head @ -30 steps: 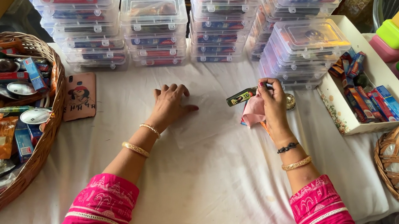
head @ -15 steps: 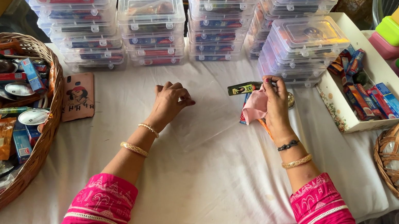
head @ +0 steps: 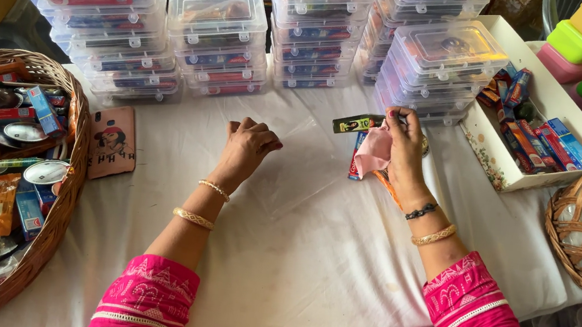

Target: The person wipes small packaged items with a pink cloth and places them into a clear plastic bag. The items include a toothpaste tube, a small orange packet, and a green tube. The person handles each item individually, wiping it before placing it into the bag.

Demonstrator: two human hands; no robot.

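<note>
So the right hand (head: 405, 151) has a small bunch of stuff gathered up: a pink sachet (head: 374, 151) tucked against the palm, a dark little packet (head: 357, 124) pinched at the fingertips and sticking out to the hand's left, plus a red-and-blue packet (head: 356, 166) and something orange poking out underneath; looks like it's all clamped together in one fist-ish grip so nothing slides apart, though that's my read; the bundle sits just in front of the stacked clear lidded boxes (head: 443, 63), close beyond the fingers

The left hand (head: 248, 146) is empty, fingers curled under in a loose fist, knuckles resting on the white tablecloth (head: 294, 247); seems parked there just for support; a flat pinkish card with a cartoon figure (head: 110, 151) lies off to its left, not touching

Further left of that hand there's a wicker basket (head: 65, 177) heaped with sachets and tins, handy to reach probably; right of the right hand is a shallow white tray (head: 486, 149) of small boxes, then another wicker basket (head: 580, 242)

Hard to tell what the orange thing is, the hand covers most of it; both baskets are cut off by the frame edges; box contents are blurry through the lids
</note>
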